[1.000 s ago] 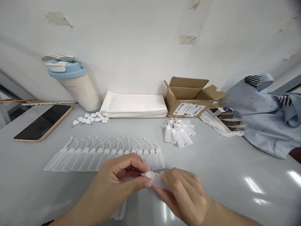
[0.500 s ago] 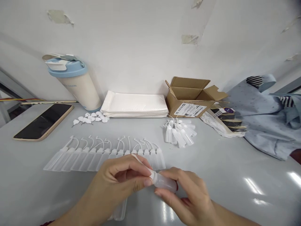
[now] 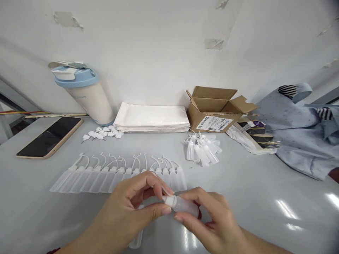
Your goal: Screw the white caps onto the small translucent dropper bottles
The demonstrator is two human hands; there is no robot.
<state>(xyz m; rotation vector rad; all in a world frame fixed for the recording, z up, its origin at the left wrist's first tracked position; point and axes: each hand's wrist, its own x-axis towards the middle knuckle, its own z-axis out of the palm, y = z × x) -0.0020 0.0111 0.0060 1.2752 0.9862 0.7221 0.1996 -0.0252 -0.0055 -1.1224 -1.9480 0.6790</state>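
A small translucent bottle (image 3: 186,206) with a white cap lies sideways between my hands, its cap toward the left. My right hand (image 3: 212,218) grips the bottle's body between thumb and fingers. At the capped end, the thumb and fingers of my left hand (image 3: 137,208) are closed on the white cap (image 3: 170,201) and its strap. Behind my left hand, a row of several flat-lying translucent bottles (image 3: 92,180) with curved white straps stretches across the table. Another bottle (image 3: 137,240) lies below my left hand, partly hidden by it.
A phone (image 3: 50,137), a tumbler (image 3: 87,98) and small white pieces (image 3: 102,133) are at the left. White packets (image 3: 153,118) are stacked by the wall. Toward the right are a bottle cluster (image 3: 203,151), an open cardboard box (image 3: 212,116), black packaged items (image 3: 261,135) and blue cloth (image 3: 304,141).
My left fingers have shifted slightly on the cap, and the strap now lies closer to it. More of the cap's tip shows. My right hand keeps its hold.
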